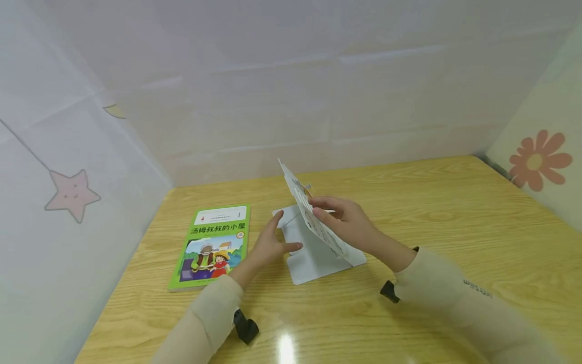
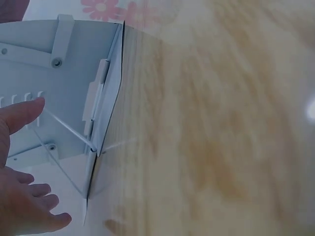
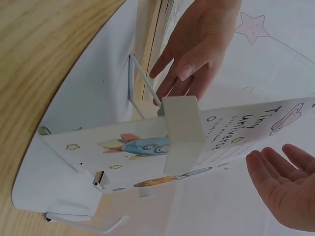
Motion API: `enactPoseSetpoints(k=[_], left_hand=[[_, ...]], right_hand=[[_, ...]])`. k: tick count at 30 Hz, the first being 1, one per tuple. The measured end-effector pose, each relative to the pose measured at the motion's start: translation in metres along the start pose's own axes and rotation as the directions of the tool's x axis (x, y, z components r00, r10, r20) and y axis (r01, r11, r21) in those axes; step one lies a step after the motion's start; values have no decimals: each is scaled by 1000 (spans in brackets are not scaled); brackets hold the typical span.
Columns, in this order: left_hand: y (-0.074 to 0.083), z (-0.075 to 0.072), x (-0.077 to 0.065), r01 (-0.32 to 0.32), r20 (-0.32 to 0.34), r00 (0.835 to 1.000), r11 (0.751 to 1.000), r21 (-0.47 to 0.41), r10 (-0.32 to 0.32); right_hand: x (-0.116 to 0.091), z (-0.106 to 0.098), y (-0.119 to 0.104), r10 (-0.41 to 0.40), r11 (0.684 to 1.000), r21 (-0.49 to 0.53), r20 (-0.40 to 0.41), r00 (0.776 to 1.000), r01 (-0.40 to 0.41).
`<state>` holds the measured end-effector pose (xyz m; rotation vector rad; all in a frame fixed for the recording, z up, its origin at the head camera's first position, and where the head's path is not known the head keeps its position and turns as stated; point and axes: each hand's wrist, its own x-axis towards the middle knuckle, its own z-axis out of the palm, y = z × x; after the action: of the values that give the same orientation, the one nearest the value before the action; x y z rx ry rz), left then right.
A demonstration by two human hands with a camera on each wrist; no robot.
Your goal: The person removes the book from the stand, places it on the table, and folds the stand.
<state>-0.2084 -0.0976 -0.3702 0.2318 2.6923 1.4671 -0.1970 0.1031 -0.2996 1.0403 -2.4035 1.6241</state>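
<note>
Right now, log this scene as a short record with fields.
surface: wooden table
stand: white book stand, base flat, printed panel tilted up
print: "Tiny universe", rocket
left hand: fingers spread, on the panel's plain side
right hand: fingertips by the printed face, contact unclear
book: green-covered book, closed, left of the stand
</note>
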Motion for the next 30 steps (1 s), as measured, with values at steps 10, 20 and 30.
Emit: enactPoseSetpoints(k=[10,20,30], left_hand=[[-12,6,10,24,53,998,1000,-6,-24],[-21,9,13,-24,58,998,999,25,23],[-29,10,14,-122,60,991,988,99,116]], right_hand=[[-17,9,2,-106,993,-58,38,994,108],[-27,18,11,-198,979,-62,-35,980,195],[-30,24,16,-180,983,-61,-106,978,174]])
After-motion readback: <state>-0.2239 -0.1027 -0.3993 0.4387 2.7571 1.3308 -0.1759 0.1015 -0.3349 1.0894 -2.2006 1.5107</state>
